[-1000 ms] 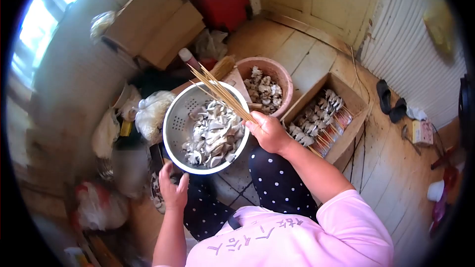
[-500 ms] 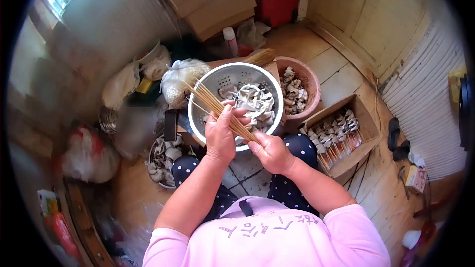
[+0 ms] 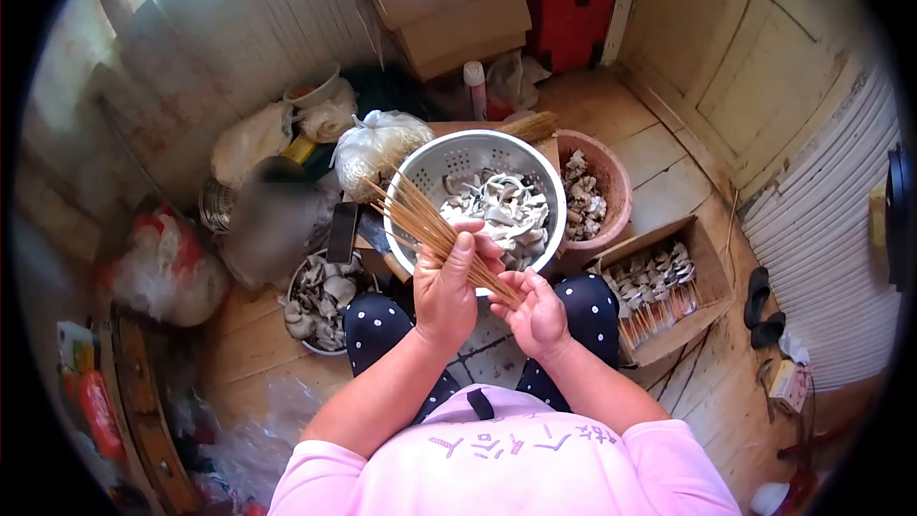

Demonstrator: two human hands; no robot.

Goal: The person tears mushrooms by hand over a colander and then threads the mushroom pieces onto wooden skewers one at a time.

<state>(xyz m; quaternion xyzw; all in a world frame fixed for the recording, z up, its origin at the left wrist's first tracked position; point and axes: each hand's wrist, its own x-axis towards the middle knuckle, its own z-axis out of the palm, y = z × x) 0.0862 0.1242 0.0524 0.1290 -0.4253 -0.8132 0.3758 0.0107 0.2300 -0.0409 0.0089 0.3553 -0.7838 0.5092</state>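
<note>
A bundle of thin wooden skewers [image 3: 420, 217] lies slanted across my left hand [image 3: 451, 282], whose thumb and fingers are closed around it. At the bundle's lower end, my right hand [image 3: 535, 313] has its fingers curled against the skewer ends. Just beyond my hands, a metal colander [image 3: 449, 148] holds torn grey-white mushroom pieces [image 3: 506, 210]. To its right is a pink basin [image 3: 619, 172] with mushroom scraps. A cardboard box [image 3: 712, 301] contains rows of skewered mushrooms [image 3: 654, 282]. Left of my knee, a bowl holds whole mushrooms [image 3: 325, 304].
A clear bag of pale contents [image 3: 382, 148] sits beside the colander, near a dark phone-like slab [image 3: 342, 232]. Behind stand a spray can [image 3: 475, 86], cardboard boxes [image 3: 449, 14] and a red container [image 3: 570, 10]. Black sandals [image 3: 761, 311] lie at right; a wooden drawer unit [image 3: 148, 411] stands at left.
The view has shifted, so the surroundings appear lower and slightly to the right. The skewers' upper ends are more fanned out, and my right hand has turned more palm-up at their lower ends.
</note>
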